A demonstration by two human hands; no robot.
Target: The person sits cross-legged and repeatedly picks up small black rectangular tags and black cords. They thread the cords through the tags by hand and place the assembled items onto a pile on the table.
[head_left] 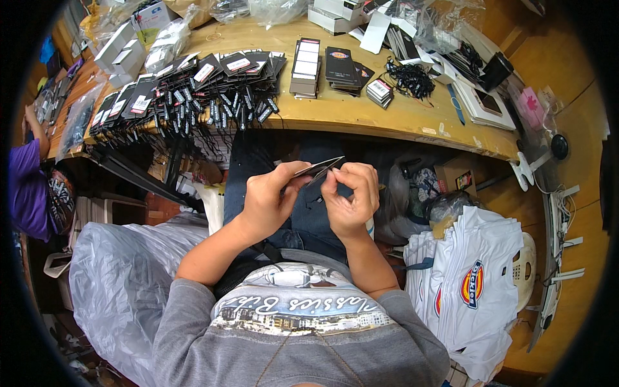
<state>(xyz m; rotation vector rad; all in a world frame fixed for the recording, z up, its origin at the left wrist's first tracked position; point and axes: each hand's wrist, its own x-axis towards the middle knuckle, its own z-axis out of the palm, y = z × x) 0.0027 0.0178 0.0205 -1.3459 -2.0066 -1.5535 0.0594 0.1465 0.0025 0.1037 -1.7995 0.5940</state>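
Observation:
My left hand (264,198) grips dark hang tags (318,166) between thumb and fingers, held over my lap just short of the table edge. The cards are seen nearly edge-on and part slightly at their right end. There my right hand (353,197) is closed in a pinch at the tags' edge; whatever lies between those fingertips is too small to make out. A bit of thin dark cord shows below the cards. Beyond my hands, on the table (387,122), lies a wide heap of black strung tags (219,74), cords hanging over the front edge.
A stack of white-topped cards (305,68), black tags (340,64), small barcode labels (380,92) and a tangle of black cords (411,79) sit on the table. White printed shirts (464,271) are piled right; a large plastic bag (119,284) stands left. Another person's purple sleeve (29,187) shows far left.

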